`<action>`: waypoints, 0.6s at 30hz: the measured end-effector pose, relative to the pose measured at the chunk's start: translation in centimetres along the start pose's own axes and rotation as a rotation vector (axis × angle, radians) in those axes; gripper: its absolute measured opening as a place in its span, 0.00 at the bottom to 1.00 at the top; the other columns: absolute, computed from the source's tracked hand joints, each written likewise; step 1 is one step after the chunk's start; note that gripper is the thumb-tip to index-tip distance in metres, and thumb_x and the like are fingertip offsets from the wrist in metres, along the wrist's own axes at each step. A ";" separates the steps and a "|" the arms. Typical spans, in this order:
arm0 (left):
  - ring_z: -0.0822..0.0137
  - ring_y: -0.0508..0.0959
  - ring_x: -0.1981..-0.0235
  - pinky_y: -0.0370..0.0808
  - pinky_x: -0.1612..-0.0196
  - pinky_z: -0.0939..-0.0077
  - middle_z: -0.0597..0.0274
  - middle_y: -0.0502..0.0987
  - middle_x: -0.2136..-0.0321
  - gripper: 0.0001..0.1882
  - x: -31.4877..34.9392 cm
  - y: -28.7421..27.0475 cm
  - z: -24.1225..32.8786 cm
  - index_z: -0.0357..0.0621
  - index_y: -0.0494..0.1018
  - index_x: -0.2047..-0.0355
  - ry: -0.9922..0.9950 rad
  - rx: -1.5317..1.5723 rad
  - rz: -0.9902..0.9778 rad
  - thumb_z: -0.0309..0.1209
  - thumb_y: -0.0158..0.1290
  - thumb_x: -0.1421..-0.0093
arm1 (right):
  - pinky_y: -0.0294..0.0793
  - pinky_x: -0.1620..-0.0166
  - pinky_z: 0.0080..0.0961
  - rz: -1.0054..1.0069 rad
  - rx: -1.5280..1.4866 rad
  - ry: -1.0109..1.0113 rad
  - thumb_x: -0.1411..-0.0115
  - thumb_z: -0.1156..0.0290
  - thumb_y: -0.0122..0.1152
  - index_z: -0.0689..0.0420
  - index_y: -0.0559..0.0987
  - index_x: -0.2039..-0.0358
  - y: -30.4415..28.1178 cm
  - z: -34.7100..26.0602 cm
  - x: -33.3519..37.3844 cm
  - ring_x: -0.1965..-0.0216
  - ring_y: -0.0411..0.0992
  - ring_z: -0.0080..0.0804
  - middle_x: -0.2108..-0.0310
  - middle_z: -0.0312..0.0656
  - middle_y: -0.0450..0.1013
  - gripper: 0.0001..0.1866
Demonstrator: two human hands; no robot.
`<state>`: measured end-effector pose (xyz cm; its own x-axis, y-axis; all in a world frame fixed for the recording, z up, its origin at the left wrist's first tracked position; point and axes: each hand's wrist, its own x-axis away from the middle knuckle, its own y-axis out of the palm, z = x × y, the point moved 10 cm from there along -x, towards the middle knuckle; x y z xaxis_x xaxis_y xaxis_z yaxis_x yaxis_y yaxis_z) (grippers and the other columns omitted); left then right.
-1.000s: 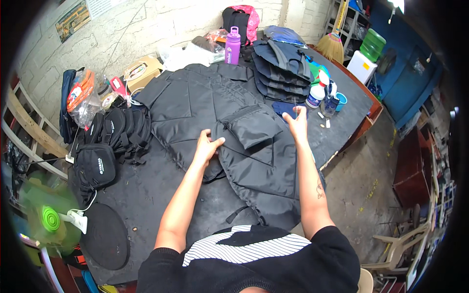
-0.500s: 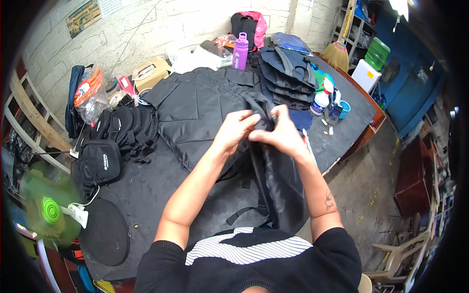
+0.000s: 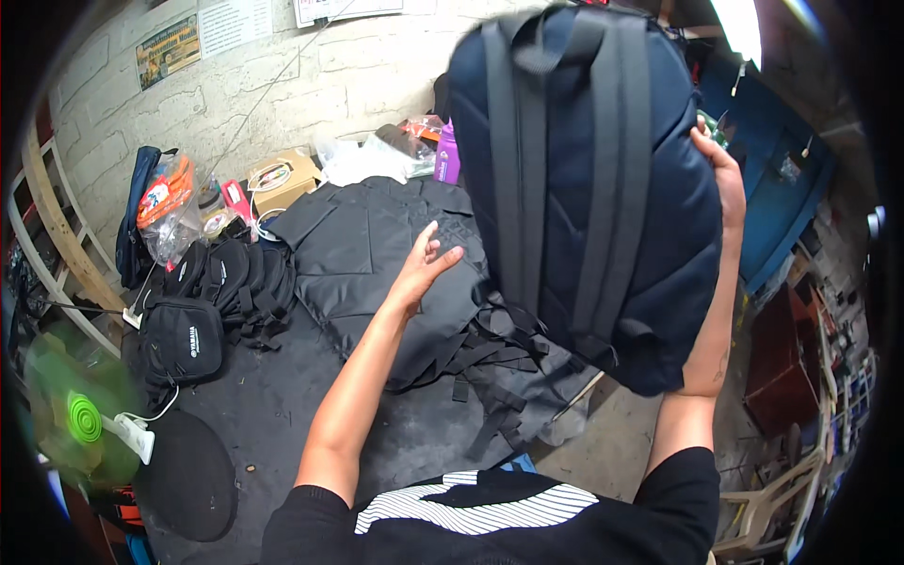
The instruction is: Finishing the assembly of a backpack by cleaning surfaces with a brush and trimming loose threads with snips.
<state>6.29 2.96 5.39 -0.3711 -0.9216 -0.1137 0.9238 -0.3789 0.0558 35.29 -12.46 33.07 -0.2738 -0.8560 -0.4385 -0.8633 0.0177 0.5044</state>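
Observation:
A navy backpack (image 3: pixel 573 202) with dark grey shoulder straps hangs upright in the air at the right of the head view, its strap side facing me. My right hand (image 3: pixel 723 174) grips its right edge; some of the fingers are hidden behind it. Left of the backpack, my left hand (image 3: pixel 424 268) is open, its fingers apart and holding nothing. Below that hand lies a stack of black fabric panels (image 3: pixel 363 245) on the dark table (image 3: pixel 292 414). Loose black straps (image 3: pixel 490 405) trail from the stack toward me.
Small black pouches (image 3: pixel 188 339) sit at the left, by a flat black round piece (image 3: pixel 188 476) and a green fan (image 3: pixel 85 414). Behind the stack are a cardboard box (image 3: pixel 282 179) and a purple bottle (image 3: pixel 447 155). A plastic chair (image 3: pixel 777 499) stands at the right.
The backpack, earlier a bunched dark shape between both hands, has been raised and turned to the right. My left hand has let go and moved left.

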 end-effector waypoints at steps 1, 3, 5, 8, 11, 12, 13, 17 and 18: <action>0.64 0.64 0.42 0.62 0.44 0.65 0.52 0.67 0.46 0.44 -0.1 -0.2 0.7 0.53 0.47 0.32 0.054 0.017 0.004 0.46 0.58 0.44 | 0.82 0.58 0.35 -0.093 -0.186 0.061 0.38 0.78 0.54 0.60 0.77 0.61 -1.2 0.0 -2.0 0.64 0.79 0.35 0.63 0.48 0.77 0.06; 0.63 0.66 0.44 0.62 0.43 0.66 0.49 0.68 0.48 0.46 0.3 -0.1 3.1 0.51 0.46 0.32 0.139 0.139 -0.061 0.46 0.60 0.44 | 0.82 0.58 0.34 -0.115 -0.125 0.020 0.38 0.77 0.53 0.61 0.78 0.62 -2.3 -0.3 -3.3 0.65 0.79 0.35 0.64 0.47 0.78 0.06; 0.66 0.71 0.50 0.66 0.45 0.71 0.52 0.71 0.51 0.47 1.7 -0.9 5.8 0.49 0.44 0.32 0.163 0.311 -0.221 0.45 0.60 0.44 | 0.82 0.60 0.32 -0.210 -0.082 0.018 0.37 0.73 0.54 0.64 0.79 0.62 -1.6 1.4 -3.9 0.67 0.79 0.33 0.66 0.47 0.78 0.09; 0.71 0.74 0.55 0.71 0.51 0.77 0.60 0.74 0.54 0.35 7.2 -0.2 10.8 0.33 0.60 0.42 0.187 0.379 -0.426 0.40 0.59 0.43 | 0.78 0.57 0.23 -0.328 -0.047 0.299 0.37 0.71 0.55 0.60 0.80 0.61 -5.3 5.7 -4.8 0.64 0.76 0.24 0.64 0.39 0.77 0.08; 0.73 0.75 0.58 0.71 0.52 0.78 0.61 0.77 0.58 0.26 11.5 -1.4 11.3 0.31 0.70 0.52 0.159 0.127 -0.403 0.36 0.61 0.45 | 0.68 0.52 0.20 0.020 0.578 -0.072 0.39 0.72 0.58 0.58 0.77 0.60 -11.4 11.0 -5.7 0.59 0.70 0.17 0.64 0.28 0.73 0.08; 0.73 0.75 0.59 0.72 0.53 0.78 0.61 0.77 0.60 0.25 12.7 -2.6 10.8 0.31 0.71 0.54 0.149 0.049 -0.422 0.36 0.62 0.46 | 0.66 0.53 0.18 -0.007 0.478 -0.054 0.41 0.72 0.59 0.57 0.76 0.59 -9.0 15.5 -4.1 0.60 0.68 0.15 0.65 0.26 0.72 0.09; 0.74 0.76 0.63 0.73 0.56 0.78 0.61 0.79 0.66 0.25 12.9 -3.6 9.1 0.30 0.74 0.59 0.020 -0.005 -0.353 0.38 0.66 0.50 | 0.65 0.66 0.15 -0.032 0.610 0.086 0.45 0.72 0.63 0.56 0.74 0.60 -9.3 18.9 -3.0 0.70 0.65 0.13 0.70 0.26 0.69 0.13; 0.66 0.80 0.66 0.74 0.59 0.74 0.52 0.80 0.72 0.28 12.6 -10.8 -3.6 0.33 0.77 0.66 -0.479 -0.885 -0.271 0.45 0.68 0.58 | 0.62 0.77 0.19 -0.096 1.262 0.349 0.49 0.70 0.64 0.56 0.74 0.63 -15.5 31.2 0.3 0.75 0.65 0.18 0.74 0.32 0.70 0.13; 0.61 0.81 0.67 0.74 0.60 0.71 0.50 0.80 0.75 0.28 13.0 -12.0 -5.4 0.34 0.78 0.68 -0.558 -1.092 -0.278 0.47 0.68 0.60 | 0.66 0.75 0.21 -0.062 1.488 0.119 0.49 0.70 0.64 0.58 0.74 0.65 -14.7 30.8 1.1 0.73 0.67 0.20 0.73 0.34 0.72 0.12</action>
<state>-9.08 -4.02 -2.15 -0.3084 -0.8330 0.4593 0.3055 -0.5440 -0.7815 34.66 2.22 2.27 -0.2493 -0.9100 -0.3313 -0.5225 0.4144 -0.7451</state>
